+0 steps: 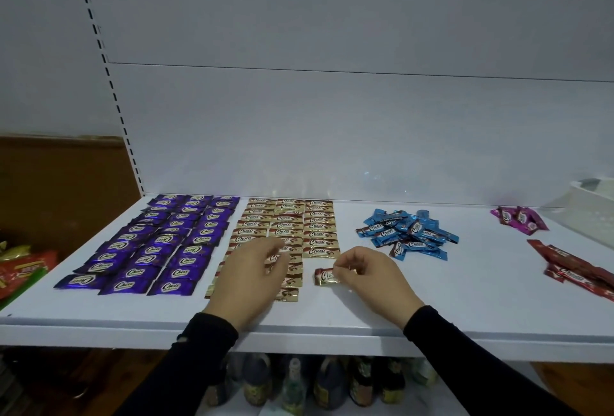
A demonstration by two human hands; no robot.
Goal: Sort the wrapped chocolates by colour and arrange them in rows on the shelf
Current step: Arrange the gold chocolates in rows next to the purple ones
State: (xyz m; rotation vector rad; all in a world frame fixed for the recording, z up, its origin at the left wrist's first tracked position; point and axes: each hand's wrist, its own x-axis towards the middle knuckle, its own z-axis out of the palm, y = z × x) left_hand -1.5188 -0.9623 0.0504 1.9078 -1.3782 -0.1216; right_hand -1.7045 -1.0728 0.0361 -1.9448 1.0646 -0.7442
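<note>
Landmark for all positions: block of gold foil-wrapped choc. pieces lying flat on the white laminate shelf, approx. mid-shelf. Block is showing three columns running front to back; each wrapper is gold w/ a white panel, dark "Choco" lettering and a brown patch.

Left of the gold block, just beside it: purple foil-wrapped chocolates, also in three columns, white oval logo on each, lying flat and slightly overlapping.

Right of the gold block, apart from it: loose heap of blue foil-wrapped chocolates, pieces pointing in mixed directions, unsorted. Further right, near the back: small cluster of pink foil-wrapped chocolates. Far right, toward the front edge: red foil-wrapped chocolates, overlapping.

Right hand, in a black sleeve, is pinching one single gold-wrapped chocolate between thumb and fingertips. This piece is sitting at the front end of the block's right column, just in front of its last piece, slightly tilted; whether it is resting on the shelf cannot be confirmed.

Left hand, also black-sleeved, is hovering over the front of the block's left and middle columns, fingers loosely curled; nothing visibly held, tips blurred, contact w/ wrappers cannot be told.

Below the shelf, under the gold block: dark plastic bottles. Far left of the block, beyond the shelf edge: red and green snack packets.
</note>
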